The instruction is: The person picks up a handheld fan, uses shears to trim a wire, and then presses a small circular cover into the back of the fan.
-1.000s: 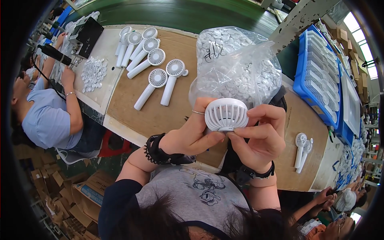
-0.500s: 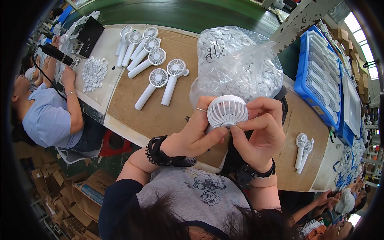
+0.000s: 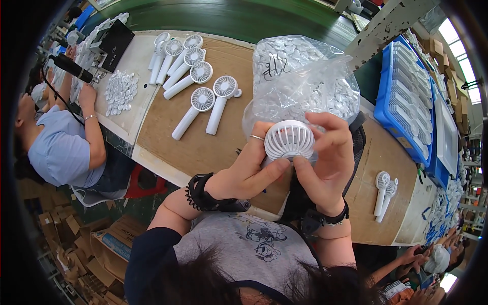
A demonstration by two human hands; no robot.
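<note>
A white handheld fan [image 3: 290, 140] is held in front of my chest, its slatted round head facing up; its handle is hidden from view. My left hand [image 3: 249, 170] wraps round the head's left side, with the thumb along its lower edge. On the other side, my right hand [image 3: 330, 160] presses its thumb on the lower edge beside my left thumb. The right forefinger stands lifted off the fan, and another fingertip, blurred, is at the rim. Just beyond lies a clear plastic bag [image 3: 300, 76] full of small white round parts.
Several white handheld fans [image 3: 202, 99] lie on brown cardboard [image 3: 168, 119] to the left, beside a pile of round parts [image 3: 121, 92]. Two more fans [image 3: 382, 180] lie right, near a blue tray [image 3: 384, 114] of white parts. A co-worker [image 3: 66, 147] sits at left.
My right fingers have loosened and spread, with the forefinger rising away from the rim. My right thumb stays at the fan's lower edge. The left hand has hardly moved.
</note>
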